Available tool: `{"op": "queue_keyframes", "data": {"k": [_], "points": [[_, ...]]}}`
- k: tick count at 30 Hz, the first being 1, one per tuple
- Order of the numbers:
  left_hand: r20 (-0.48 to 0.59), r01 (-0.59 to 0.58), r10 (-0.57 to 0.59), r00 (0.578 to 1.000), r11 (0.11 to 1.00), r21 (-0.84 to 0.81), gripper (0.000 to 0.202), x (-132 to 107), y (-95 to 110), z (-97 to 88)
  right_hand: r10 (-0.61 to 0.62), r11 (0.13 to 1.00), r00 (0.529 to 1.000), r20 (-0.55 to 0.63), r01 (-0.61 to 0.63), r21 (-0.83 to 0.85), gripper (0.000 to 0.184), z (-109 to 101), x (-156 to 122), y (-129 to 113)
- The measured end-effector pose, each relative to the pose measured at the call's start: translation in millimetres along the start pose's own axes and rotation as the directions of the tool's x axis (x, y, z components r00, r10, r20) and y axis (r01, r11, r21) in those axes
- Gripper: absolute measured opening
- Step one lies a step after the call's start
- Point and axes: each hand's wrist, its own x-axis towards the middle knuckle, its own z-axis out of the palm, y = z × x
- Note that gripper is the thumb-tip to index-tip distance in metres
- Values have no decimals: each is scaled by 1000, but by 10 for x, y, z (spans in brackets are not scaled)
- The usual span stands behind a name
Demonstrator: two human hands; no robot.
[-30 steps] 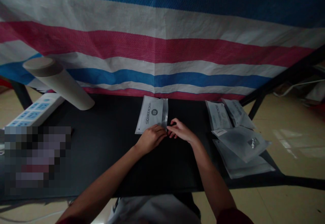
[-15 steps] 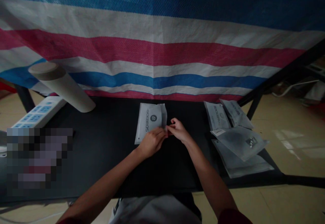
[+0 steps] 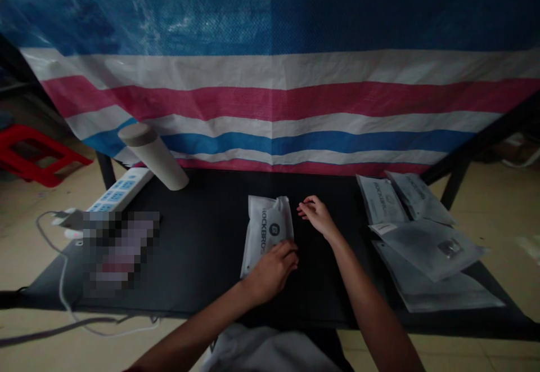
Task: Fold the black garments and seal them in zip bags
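A frosted zip pouch [image 3: 258, 234] printed ROCKBROS with a round black logo lies upright before me on the black table. My left hand [image 3: 276, 265] is over its lower right part, fingers curled and closed at the pouch's edge; the fingertips are partly hidden. Just right of the pouch's upper edge, my right hand [image 3: 315, 214] is held apart from it, fingers loosely bent and separated, with nothing seen in them. Farther right, several similar frosted pouches [image 3: 426, 242] overlap; a small dark item shows through one of them.
A pale bottle [image 3: 162, 161] leans at the back left beside a white power strip [image 3: 122, 189] with a cable. A blurred-out item [image 3: 122, 254] lies at the left. Striped tarp [image 3: 270, 102] hangs behind the black table [image 3: 202, 248]. A red stool [image 3: 37, 155] stands beyond.
My right hand has come away from the pouch's right edge, where both hands met. My left hand stays on the pouch, which now sits nearer to me. The view has shifted left.
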Motion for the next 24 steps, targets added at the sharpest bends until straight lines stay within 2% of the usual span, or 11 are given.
{"op": "queue_keyframes", "data": {"k": [3, 5, 6, 8, 10, 13, 16, 18, 20, 22, 24], "points": [[-62, 89, -81, 995, 987, 133, 20, -134, -308, -190, 0, 1000, 999, 33, 0, -11, 38, -10, -15, -28], [-147, 162, -127, 981, 953, 257, 22, -262, -563, -359, -3, 1000, 998, 61, 4, -29, 35, -30, -17, -41], [-199, 236, -178, 964, 916, 324, 21, -331, -693, -438, -5, 999, 997, 76, 8, -37, 33, -37, -16, -43], [-368, 452, -311, 876, 794, 406, 21, -467, -930, -562, -9, 998, 995, 97, 14, -53, 30, -40, -11, -41], [-419, 566, -402, 814, 711, 418, 29, -578, -1106, -621, -12, 997, 994, 106, 19, -68, 27, -23, -10, -48], [-453, 647, -472, 756, 645, 408, 41, -665, -1233, -603, -36, 991, 993, 115, 50, -124, 23, 4, -58, -144], [-489, 681, -487, 724, 619, 392, 55, -669, -1237, -551, -195, 938, 976, 99, 216, -273, 19, -79, -241, -409], [-519, 675, -459, 722, 634, 378, 63, -639, -1216, -553, -367, 842, 930, 12, 338, -420, 18, -261, -448, -644], [-544, 629, -392, 742, 689, 361, 67, -572, -1200, -596, -508, 748, 848, -149, 349, -565, 22, -554, -692, -853], [-548, 537, -303, 779, 774, 335, 67, -450, -1189, -660, -584, 667, 760, -285, 249, -703, 30, -922, -929, -974], [-546, 435, -224, 807, 851, 295, 65, -273, -1174, -717, -616, 555, 695, -370, 49, -830, 43, -1299, -1121, -979]]}}
